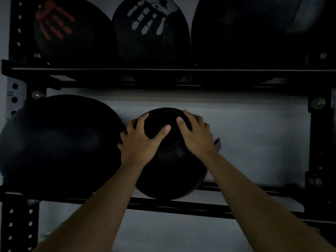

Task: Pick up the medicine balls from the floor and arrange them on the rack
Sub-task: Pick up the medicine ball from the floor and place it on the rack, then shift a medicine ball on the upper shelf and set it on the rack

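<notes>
Both hands hold a small black ball (171, 160) on the lower rack rail (181, 204), left hand (140, 140) and right hand (197, 137) spread over its top. Just left of that grip sits a bigger ball (58, 142).

**Materials and finish, dim light**

Rack (163, 72): black metal, matt painted finish; uprights punched with holes, silvery bolt heads (37, 95) with a dull shine.

Small medicine ball (171, 160): black, leather-like panels, visible stitched seams, matt.

Large ball (58, 139): black, smooth skin, faint soft sheen.

Upper balls: black matt, one with an orange-red handprint (54, 24), one with a whitish handprint (147, 20), both patchy.

Wall (254, 142): pale, smooth, matt.
</notes>
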